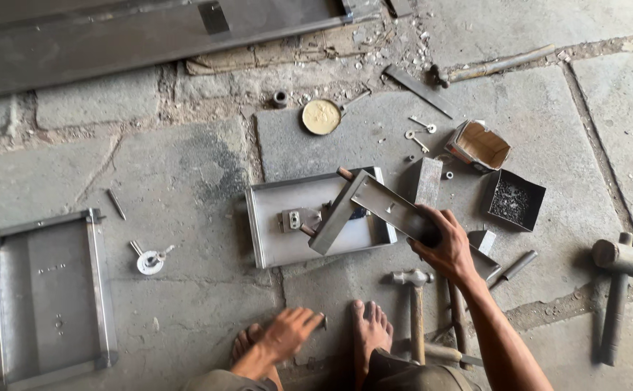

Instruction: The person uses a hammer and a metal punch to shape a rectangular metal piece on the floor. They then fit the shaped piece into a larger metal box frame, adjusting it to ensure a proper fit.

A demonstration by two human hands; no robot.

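Note:
My right hand grips one end of an L-shaped grey metal frame piece, held tilted over a shallow metal tray on the stone floor. A small lock-like fitting lies inside the tray, under the frame. Down by my feet, my left hand rests with its fingers curled around a small dark object I cannot make out. My bare feet stand just below the tray.
A claw hammer lies beside my right foot; a heavy mallet lies at the right. Two small boxes, keys, a round tin and a second metal tray at left are scattered around.

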